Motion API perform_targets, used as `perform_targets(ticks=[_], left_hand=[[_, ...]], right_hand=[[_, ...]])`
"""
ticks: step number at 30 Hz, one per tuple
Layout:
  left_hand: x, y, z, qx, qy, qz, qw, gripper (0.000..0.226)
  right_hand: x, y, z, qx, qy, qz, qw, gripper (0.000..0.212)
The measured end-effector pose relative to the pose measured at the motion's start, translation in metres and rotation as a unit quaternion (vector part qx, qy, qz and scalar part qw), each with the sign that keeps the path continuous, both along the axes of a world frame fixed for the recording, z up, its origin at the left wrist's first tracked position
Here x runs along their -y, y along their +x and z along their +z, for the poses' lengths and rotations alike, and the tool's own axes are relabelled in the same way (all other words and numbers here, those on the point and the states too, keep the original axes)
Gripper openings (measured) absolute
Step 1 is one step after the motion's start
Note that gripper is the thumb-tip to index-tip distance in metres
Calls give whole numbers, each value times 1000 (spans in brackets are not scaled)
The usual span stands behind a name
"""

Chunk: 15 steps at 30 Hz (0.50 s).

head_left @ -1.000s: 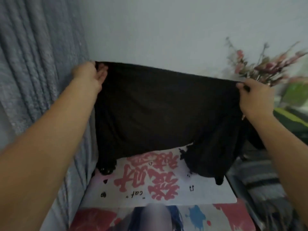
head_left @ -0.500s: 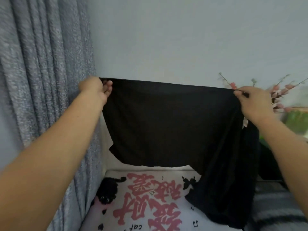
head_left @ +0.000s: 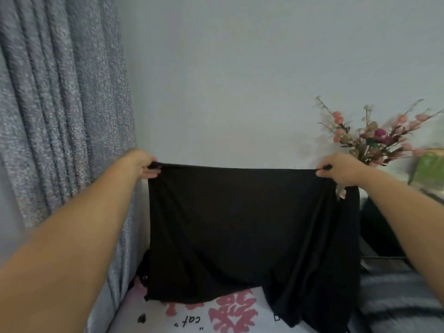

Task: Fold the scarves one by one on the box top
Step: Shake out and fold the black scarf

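Lower now than half a second ago, the scarf (head_left: pixel 240 224) has come down so its bottom edge drapes onto the box top (head_left: pixel 192 318), where before it hung clear of the left part. I see my left hand (head_left: pixel 144 162) pinching the upper left corner of the cloth, thumb and fingers curled over the hem. My right hand (head_left: pixel 341 170) pinches the upper right corner the same way, and the top edge runs taut and nearly level between the two. Below it the black fabric hangs as a wide sheet; its lower right part falls longer, over the box top's right edge. Pink characters and the word "cat" show on the white box top near its front edge. A grey curtain (head_left: pixel 60 116) hangs at the left, touching the box's left side. Pink flowers (head_left: pixel 374 135) stand beyond my right hand, against the wall (head_left: pixel 240 68).
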State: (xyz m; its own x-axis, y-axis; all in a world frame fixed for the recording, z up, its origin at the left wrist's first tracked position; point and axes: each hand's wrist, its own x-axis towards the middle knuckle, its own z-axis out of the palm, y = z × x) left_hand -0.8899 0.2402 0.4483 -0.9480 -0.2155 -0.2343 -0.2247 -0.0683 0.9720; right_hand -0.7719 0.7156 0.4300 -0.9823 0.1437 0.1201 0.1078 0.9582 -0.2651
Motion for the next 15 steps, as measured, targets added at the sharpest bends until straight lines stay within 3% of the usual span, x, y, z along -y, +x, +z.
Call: perform_targets(ticks=[3, 6, 8, 10, 12, 15], left_hand=[[-1, -12, -16, -30, 112, 0, 993, 30], [-9, -14, -2, -125, 249, 32, 960, 30], [-5, -8, 3, -176, 282, 49, 942, 28], [9, 5, -6, -186, 268, 62, 943, 20], [30, 26, -36, -148, 230, 81, 959, 18], [65, 70, -118, -58, 123, 90, 987, 19]], right_hand=[[1, -8, -20, -101, -3, -50, 994, 21], [13, 0, -22, -267, -95, -70, 956, 23], [23, 18, -15, -272, -166, -15, 948, 19], [29, 45, -15, -180, -276, 41, 943, 11], [30, 70, -29, -17, -345, 64, 936, 11], [39, 91, -76, 207, -284, 105, 930, 25]])
